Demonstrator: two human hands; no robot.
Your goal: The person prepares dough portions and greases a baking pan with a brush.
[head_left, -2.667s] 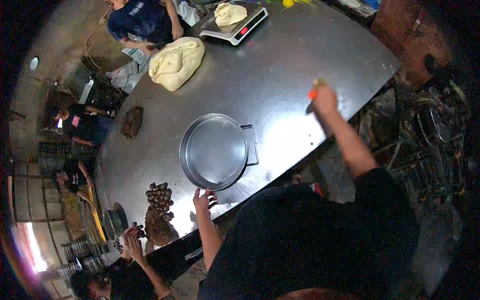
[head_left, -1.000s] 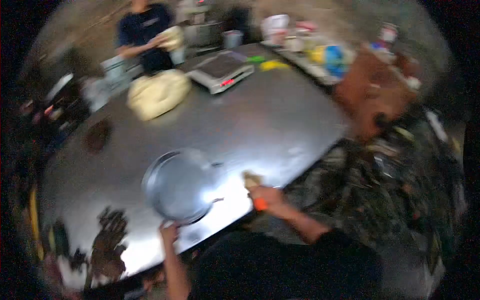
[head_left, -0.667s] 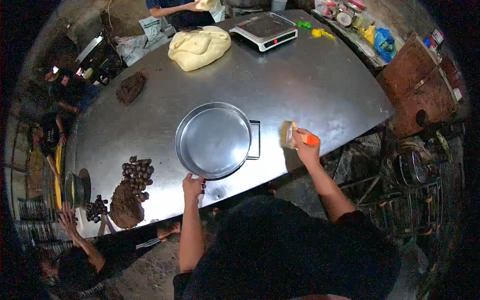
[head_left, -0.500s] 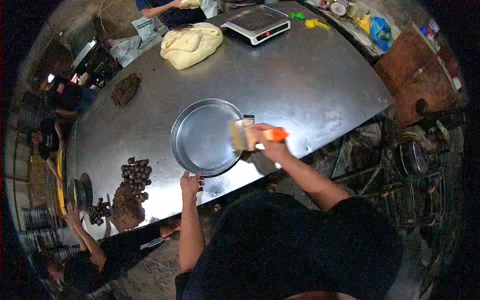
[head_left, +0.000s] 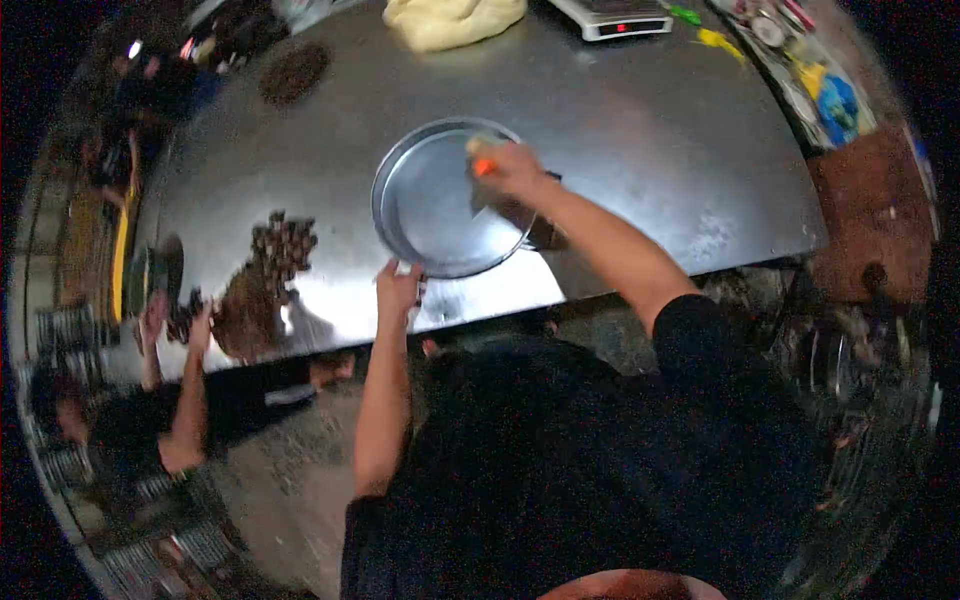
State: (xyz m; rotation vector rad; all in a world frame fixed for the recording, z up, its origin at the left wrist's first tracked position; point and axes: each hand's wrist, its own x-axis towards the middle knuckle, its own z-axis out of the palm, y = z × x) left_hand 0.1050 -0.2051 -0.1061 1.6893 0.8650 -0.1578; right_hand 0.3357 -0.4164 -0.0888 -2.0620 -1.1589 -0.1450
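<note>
A round metal pan (head_left: 440,200) rests on the steel table near its front edge. My left hand (head_left: 398,287) grips the pan's near rim, with the thumb and fingers closed at the edge. Over the pan's right part, my right hand (head_left: 515,172) is wrapped round a brush (head_left: 483,166) with an orange handle end. Motion blur and the hand hide most of the brush, so its contact with the pan cannot be made out.
Dough (head_left: 455,22) and a scale (head_left: 620,27) stand at the table's far side. Dark round pieces (head_left: 283,243) lie beside a brown heap (head_left: 248,310) at the left. A co-worker's hands (head_left: 152,325) are at the far left. A blue bag (head_left: 838,105) lies upper right.
The view has shifted, so the table contents appear higher. My right hand and the brush have moved from the pan's right rim to over its inside. My left hand stays at the near rim.
</note>
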